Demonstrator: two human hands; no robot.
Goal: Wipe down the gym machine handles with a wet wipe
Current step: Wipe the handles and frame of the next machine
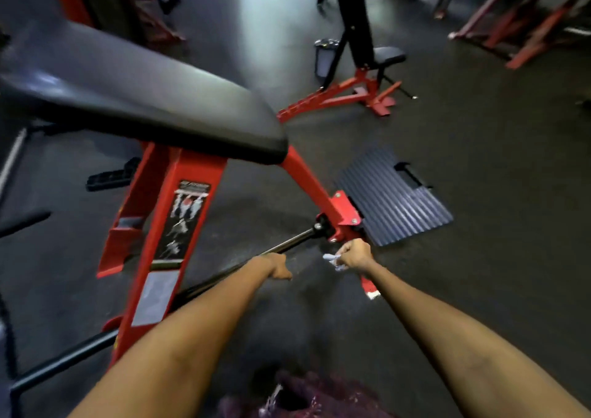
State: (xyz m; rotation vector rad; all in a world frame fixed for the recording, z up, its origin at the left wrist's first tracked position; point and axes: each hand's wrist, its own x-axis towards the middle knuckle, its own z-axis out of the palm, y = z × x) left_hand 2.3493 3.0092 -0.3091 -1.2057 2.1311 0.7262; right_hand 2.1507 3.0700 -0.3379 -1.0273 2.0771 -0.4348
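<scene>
Right hand (354,253): fist curled round a crumpled wet wipe (332,260); pale cloth bunched, a tail poking out on the thumb side. Not touching any bar that can be seen; held just off the red bracket (343,208).

Left hand (279,265): beside the wipe, fingers seemingly wrapped on the long black bar (287,245), though blur and the wrist hide the contact. Grip state not readable.

Outward from the grips: bar running up to a black pivot joint (321,225) at the bracket, just beyond both hands. Beyond that, ribbed footplate (393,198). To the left side, red frame (179,212) with instruction sticker; above it, black pad (137,97). Dark rubber floor (479,161) all round.

Risks, judged:
- Wipe bunched small: poor coverage, patches of bar likely missed.
- Loose tail near the pivot joint: snagging or tearing possible.
- Bar hinged at the joint: swing under a push, pinching fingers near the bracket.
- Damp bar under the left hand: slipping.
</scene>
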